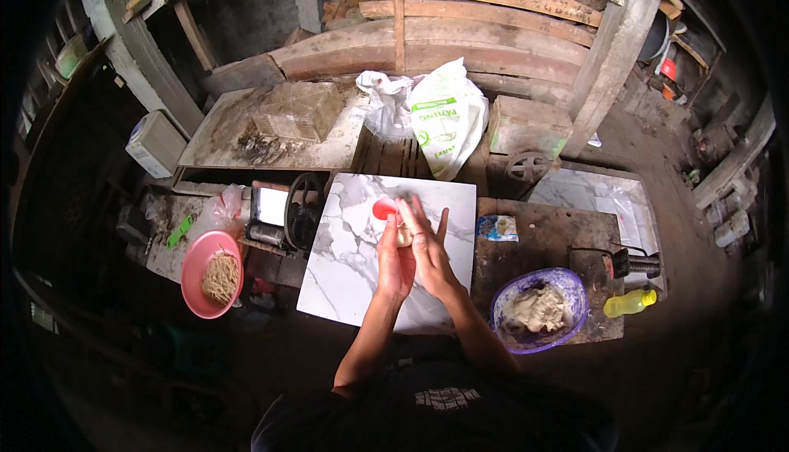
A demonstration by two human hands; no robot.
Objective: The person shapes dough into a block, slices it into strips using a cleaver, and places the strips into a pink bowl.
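A small pale lump of dough (403, 237) sits between my two hands, above a white marble-patterned board (345, 288). My left hand (394, 261) is cupped around its left side. From the right, my right hand (429, 256) presses against the same lump, fingers extended forward and thumb apart. Part of the dough is hidden by the fingers. Just beyond my left fingertips is a small round red dish (383, 209), with white powder dusted on the board around it.
A purple basin (577, 330) of dough stands right, beside a yellow bottle (631, 303). At left are a pink basin (192, 283) of thin strands and a hand-cranked machine's wheel (303, 212). A white sack (448, 115) lies behind the board.
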